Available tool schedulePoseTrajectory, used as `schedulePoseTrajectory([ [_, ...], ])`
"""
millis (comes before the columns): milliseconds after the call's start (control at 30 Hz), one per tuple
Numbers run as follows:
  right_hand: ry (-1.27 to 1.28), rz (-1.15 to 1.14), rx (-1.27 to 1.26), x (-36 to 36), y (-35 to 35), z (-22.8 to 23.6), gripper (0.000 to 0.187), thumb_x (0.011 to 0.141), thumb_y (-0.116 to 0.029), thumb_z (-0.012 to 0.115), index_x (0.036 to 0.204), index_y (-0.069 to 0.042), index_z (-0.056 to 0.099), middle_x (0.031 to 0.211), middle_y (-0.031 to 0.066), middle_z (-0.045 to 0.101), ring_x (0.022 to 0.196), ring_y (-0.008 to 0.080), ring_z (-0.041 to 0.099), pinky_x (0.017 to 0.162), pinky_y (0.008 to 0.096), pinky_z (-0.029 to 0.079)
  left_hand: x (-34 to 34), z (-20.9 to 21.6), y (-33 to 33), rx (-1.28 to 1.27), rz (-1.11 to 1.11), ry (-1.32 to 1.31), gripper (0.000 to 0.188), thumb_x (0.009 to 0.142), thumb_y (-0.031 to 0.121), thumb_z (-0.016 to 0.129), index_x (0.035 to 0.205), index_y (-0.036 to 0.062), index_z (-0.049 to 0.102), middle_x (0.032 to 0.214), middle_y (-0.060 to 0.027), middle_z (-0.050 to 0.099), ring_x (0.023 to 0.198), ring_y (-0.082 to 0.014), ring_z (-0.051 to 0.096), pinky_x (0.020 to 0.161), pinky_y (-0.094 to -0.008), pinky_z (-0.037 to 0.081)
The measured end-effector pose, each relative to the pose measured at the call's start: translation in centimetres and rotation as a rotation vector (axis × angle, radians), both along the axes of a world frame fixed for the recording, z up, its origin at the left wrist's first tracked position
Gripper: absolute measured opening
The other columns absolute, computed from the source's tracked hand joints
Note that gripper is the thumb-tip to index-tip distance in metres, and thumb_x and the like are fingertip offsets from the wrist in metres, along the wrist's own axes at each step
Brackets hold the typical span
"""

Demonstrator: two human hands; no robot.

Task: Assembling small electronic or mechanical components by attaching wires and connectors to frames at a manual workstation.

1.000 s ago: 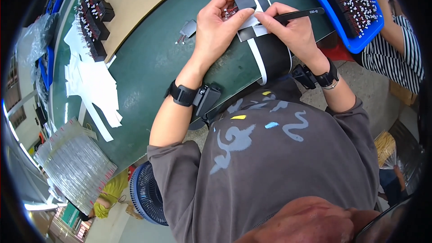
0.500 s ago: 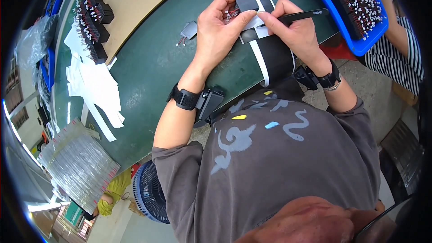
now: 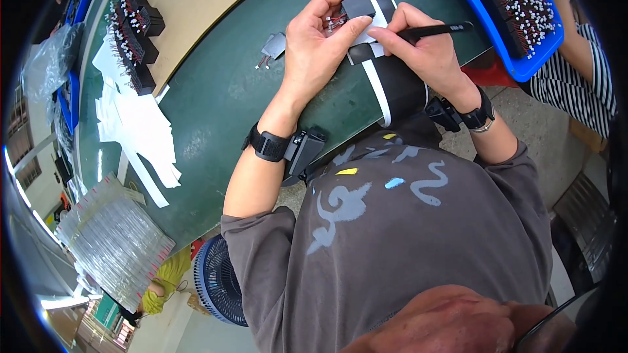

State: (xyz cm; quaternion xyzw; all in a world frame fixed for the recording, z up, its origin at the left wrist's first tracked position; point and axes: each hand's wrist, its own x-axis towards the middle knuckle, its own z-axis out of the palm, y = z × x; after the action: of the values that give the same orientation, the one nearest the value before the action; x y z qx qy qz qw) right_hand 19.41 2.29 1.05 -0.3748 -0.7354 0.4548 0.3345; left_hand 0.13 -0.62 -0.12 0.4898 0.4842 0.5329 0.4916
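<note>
My left hand (image 3: 313, 44) is closed around a small dark grey block (image 3: 358, 6), from which red wires with white plugs (image 3: 335, 23) come out near the fingers. Pinched in my right hand (image 3: 430, 55) are black tweezers (image 3: 441, 29); their tips are hidden by the fingers. Both hands meet over a white strip (image 3: 373, 78) and a black sheet (image 3: 399, 85) at the table's near edge. Just under the fingertips lies a small dark piece (image 3: 361, 53). A flat silvery pouch cell (image 3: 275, 45) with red and black leads rests left of my left hand.
A blue tray (image 3: 509, 65) full of wired dark blocks stands at the right, near a person in a striped top (image 3: 569, 95). More wired blocks (image 3: 140, 39) and white paper strips (image 3: 140, 127) lie at the left, beside a tan board (image 3: 203, 0) on the green table (image 3: 222, 104).
My right hand has shifted slightly, and the outer end of the tweezers sits a little lower. My left hand stays nearly still, holding the block.
</note>
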Motion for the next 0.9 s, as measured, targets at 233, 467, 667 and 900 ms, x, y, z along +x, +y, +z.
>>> schedulePoseTrajectory([
  [233, 0.386, 0.175, 0.296, 0.9, -1.5, 1.5, 0.018, 0.096, -0.012, 0.068, 0.084, -0.005, 0.058, 0.07, -0.0003, 0.059, 0.069, 0.0136, 0.062, 0.067, 0.0268, 0.047, -0.4, 0.5, -0.3, -0.034, -0.036, 0.08, 0.039, 0.089, 0.005, 0.075, 0.125, -0.0006, 0.063, 0.103, -0.0017, 0.067, 0.088, -0.0055, 0.058, 0.078, -0.0198, 0.049],
  [467, 0.624, -0.179, -0.427, 0.1, 3.0, 0.2, 0.025, 0.103, -0.021, 0.059, 0.082, -0.009, 0.054, 0.071, -0.0008, 0.059, 0.091, 0.0182, 0.071, 0.083, 0.0288, 0.055, 0.3, 1.1, -0.5, -0.024, -0.025, 0.053, 0.037, 0.087, 0.003, 0.076, 0.122, 0.0014, 0.065, 0.099, 0.0005, 0.067, 0.085, -0.0041, 0.059, 0.076, -0.0188, 0.05],
  [667, 0.531, -0.108, -0.541, 0.1, 3.7, -0.2, 0.028, 0.105, -0.024, 0.057, 0.08, -0.011, 0.053, 0.071, -0.0011, 0.058, 0.107, 0.0205, 0.071, 0.088, 0.0275, 0.057, 0.2, 1.0, -0.4, -0.054, -0.065, 0.023, 0.039, 0.087, 0.001, 0.074, 0.124, 0.0003, 0.063, 0.106, -0.0018, 0.068, 0.092, -0.0056, 0.062, 0.081, -0.0204, 0.052],
  [900, 0.526, -0.111, -0.49, 0.0, 3.5, -0.6, 0.028, 0.105, -0.024, 0.057, 0.08, -0.011, 0.053, 0.071, -0.0011, 0.058, 0.104, 0.0196, 0.072, 0.086, 0.027, 0.057, 0.2, 1.2, -0.4, -0.06, -0.068, -0.012, 0.039, 0.088, -0.001, 0.073, 0.125, -0.0006, 0.062, 0.108, -0.0026, 0.068, 0.093, -0.0057, 0.063, 0.081, -0.0209, 0.053],
])
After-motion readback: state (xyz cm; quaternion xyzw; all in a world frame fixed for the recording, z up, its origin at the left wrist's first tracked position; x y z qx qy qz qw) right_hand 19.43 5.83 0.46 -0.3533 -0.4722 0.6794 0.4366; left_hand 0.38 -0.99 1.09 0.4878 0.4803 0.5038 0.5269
